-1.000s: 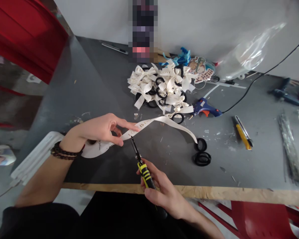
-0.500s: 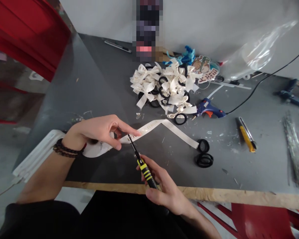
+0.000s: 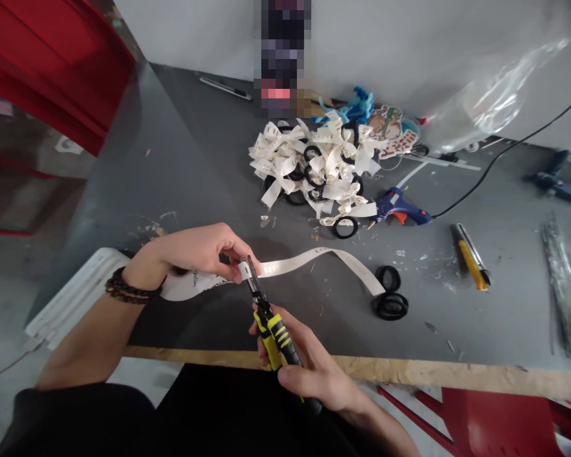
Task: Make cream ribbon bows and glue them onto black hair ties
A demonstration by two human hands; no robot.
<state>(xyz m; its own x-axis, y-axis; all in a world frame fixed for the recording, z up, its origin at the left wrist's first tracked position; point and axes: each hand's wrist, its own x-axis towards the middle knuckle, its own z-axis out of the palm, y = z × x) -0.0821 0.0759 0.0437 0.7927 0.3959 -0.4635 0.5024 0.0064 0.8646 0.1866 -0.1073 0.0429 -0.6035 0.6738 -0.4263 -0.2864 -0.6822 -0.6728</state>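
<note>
My left hand, with a dark bead bracelet at the wrist, pinches a cream printed ribbon that runs right across the grey table. Under that hand sits the white ribbon roll. My right hand grips yellow-and-black scissors. Their blades are parted around the ribbon just right of my left fingers. The ribbon's loose end lies near three black hair ties.
A heap of cream ribbon bows on black hair ties lies mid-table. Right of it are a blue glue gun with a black cord, a yellow utility knife and a bundle of thin sticks. A red chair stands at the lower right.
My left hand slid its pinch along the ribbon toward the roll and the ribbon dropped flatter. The scissors moved up and their blades opened onto the ribbon.
</note>
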